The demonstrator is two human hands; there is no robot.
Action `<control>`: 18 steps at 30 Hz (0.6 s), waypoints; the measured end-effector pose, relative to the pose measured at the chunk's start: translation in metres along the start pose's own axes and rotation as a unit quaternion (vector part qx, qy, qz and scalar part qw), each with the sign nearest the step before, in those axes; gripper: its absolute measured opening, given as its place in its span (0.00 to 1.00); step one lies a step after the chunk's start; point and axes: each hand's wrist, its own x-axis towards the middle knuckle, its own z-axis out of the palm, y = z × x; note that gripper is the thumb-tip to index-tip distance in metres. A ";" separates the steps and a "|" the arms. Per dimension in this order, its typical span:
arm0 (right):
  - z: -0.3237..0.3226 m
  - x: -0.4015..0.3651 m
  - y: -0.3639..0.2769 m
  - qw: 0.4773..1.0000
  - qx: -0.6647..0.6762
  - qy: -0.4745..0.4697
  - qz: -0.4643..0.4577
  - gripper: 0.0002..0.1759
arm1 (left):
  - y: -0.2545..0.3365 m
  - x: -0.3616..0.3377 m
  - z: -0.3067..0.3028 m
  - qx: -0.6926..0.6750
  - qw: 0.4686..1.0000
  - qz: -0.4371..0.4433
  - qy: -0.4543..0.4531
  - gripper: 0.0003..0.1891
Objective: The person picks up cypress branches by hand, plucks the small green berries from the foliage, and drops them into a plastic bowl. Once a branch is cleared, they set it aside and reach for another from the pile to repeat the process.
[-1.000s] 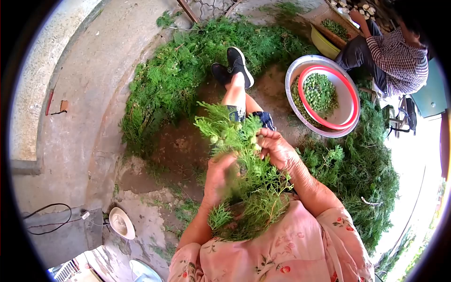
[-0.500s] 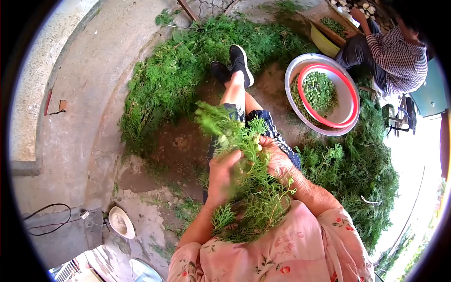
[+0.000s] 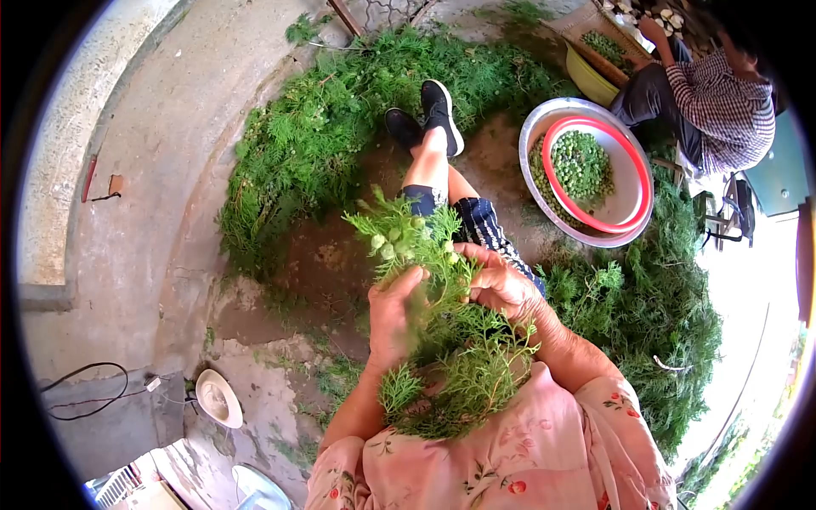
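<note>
My left hand [image 3: 391, 319] is closed around a leafy evergreen branch [image 3: 438, 289], which looks like arborvitae and spreads over my lap. Pale green cones [image 3: 395, 242] cluster near its upper end, just beyond my left thumb. My right hand [image 3: 507, 287] is at the branch's right side, its fingers curled and the index fingertip by another cone. Whatever lies inside those right fingers is hidden. A loose sprig rests against the pink flowered shirt [image 3: 510, 442].
Right of my legs, a red-rimmed basin [image 3: 623, 191] of green cones sits inside a wide metal basin [image 3: 529, 161]. Cut branches [image 3: 289, 153] are heaped around my feet and at right [image 3: 646, 314]. Another person [image 3: 722, 110] sits at upper right beside a yellow-green tub [image 3: 586, 78].
My right hand has drawn back slightly from the cones, and its fingers have shifted. The branch top has tipped a little left and shows its cone cluster more sharply.
</note>
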 end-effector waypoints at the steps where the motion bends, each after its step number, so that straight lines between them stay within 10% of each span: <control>1: 0.001 -0.001 0.001 1.000 -0.021 0.000 0.010 0.24 | 0.000 0.000 -0.001 0.003 1.000 -0.005 -0.004 0.09; 11: 0.035 -0.012 -0.003 0.870 -0.468 0.152 0.048 0.34 | 0.010 0.003 0.015 -0.167 0.980 -0.088 0.064 0.07; 14: 0.023 -0.015 0.001 0.907 -0.419 0.018 0.026 0.29 | 0.020 0.003 0.018 -0.213 0.973 -0.054 0.064 0.07; 16: 0.029 -0.020 0.000 0.962 -0.249 -0.014 0.110 0.19 | 0.007 0.011 -0.004 0.199 0.970 0.135 0.027 0.08; 18: 0.027 -0.025 -0.002 0.964 -0.256 0.004 0.072 0.20 | 0.006 0.014 -0.006 -0.026 0.998 0.020 0.055 0.10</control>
